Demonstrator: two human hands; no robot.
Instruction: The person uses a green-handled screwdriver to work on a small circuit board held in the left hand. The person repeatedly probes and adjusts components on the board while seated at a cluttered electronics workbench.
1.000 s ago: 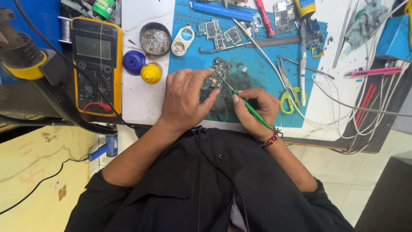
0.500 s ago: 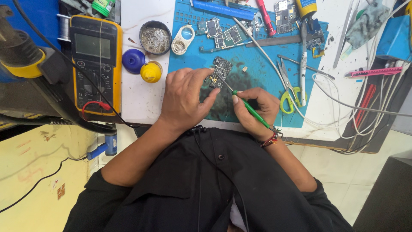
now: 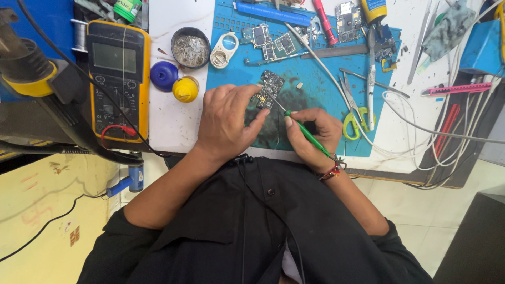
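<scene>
Small dark green circuit board (image 3: 270, 88) lies on the blue rubber work mat (image 3: 315, 84), pinned flat by the left hand (image 3: 229, 122), whose fingers press its near edge. Just right, the right hand (image 3: 310, 134) pinches a green-handled screwdriver (image 3: 307, 134) pen-style, tip angled onto the board.

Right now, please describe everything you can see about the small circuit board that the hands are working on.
The circuit board is small, dark and irregular in outline, crowded with tiny metallic components. It lies near the middle of the blue work mat, above a dark stain. The left hand steadies its lower left edge with the fingertips. The right hand holds a thin green-handled tool, whose metal tip meets the board's lower right part. Finer detail is too small to tell.
</scene>
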